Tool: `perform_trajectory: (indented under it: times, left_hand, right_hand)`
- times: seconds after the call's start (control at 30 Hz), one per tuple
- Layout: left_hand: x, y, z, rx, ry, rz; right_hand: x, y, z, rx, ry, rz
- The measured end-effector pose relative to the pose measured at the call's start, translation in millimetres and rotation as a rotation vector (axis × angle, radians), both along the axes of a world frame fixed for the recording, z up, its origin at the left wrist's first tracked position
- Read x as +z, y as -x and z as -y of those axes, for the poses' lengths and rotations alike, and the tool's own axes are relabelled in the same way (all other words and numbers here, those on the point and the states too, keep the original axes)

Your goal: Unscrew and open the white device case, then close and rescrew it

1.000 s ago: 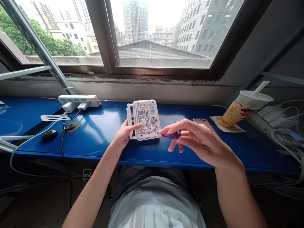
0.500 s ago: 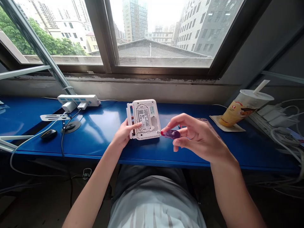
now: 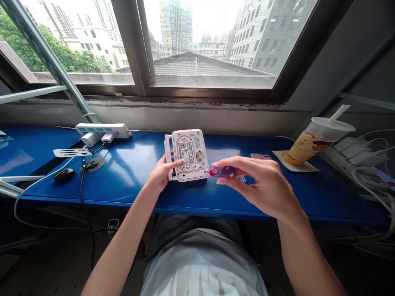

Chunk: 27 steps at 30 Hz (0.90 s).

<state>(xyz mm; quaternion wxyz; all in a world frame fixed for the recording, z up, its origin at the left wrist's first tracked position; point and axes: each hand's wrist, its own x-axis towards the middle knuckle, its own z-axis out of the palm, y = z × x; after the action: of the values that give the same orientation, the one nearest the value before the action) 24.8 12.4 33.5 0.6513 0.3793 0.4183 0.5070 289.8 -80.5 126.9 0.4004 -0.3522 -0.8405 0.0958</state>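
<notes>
A white router (image 3: 202, 158) is tilted up above the blue desk, its labelled, vented underside facing me and its folded antennas on the left. My left hand (image 3: 163, 169) grips its left side, thumb lying over the underside. In my right hand (image 3: 257, 181) is a screwdriver (image 3: 224, 172) with a purple, red-collared handle, pinched between thumb and fingers. The screwdriver points left at the router's lower right corner; its tip is too small to make out there. Partly hidden behind my right hand lies a phone-like flat object (image 3: 261, 156).
On the blue desk (image 3: 126, 181), a white power strip (image 3: 103, 129) with plugged-in chargers stands at the left, near a black mouse (image 3: 63, 174). A drink cup (image 3: 317, 139) with a straw rests on a napkin (image 3: 300, 165) at the right. White adapters and cables (image 3: 361, 152) crowd the right edge.
My right hand has turned about the screwdriver handle, its fingers now straighter and more closely lined up along it. The router and my left hand have stayed in place.
</notes>
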Motion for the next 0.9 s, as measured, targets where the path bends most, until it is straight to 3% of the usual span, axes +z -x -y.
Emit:
perform_trajectory:
  times: [0.1, 0.27, 0.9]
  left_hand:
    - [-0.2, 0, 0, -0.008, -0.001, 0.009]
    - [-0.6, 1, -1, -0.018, -0.008, 0.000]
    - [-2.4, 1, -1, -0.021, -0.015, -0.006]
  right_hand:
    - [-1.9, 2, 4, -0.019, -0.134, 0.043]
    - [-1.3, 2, 10, -0.029, -0.198, 0.046]
    - [5.5, -11, 14, -0.137, -0.195, -0.011]
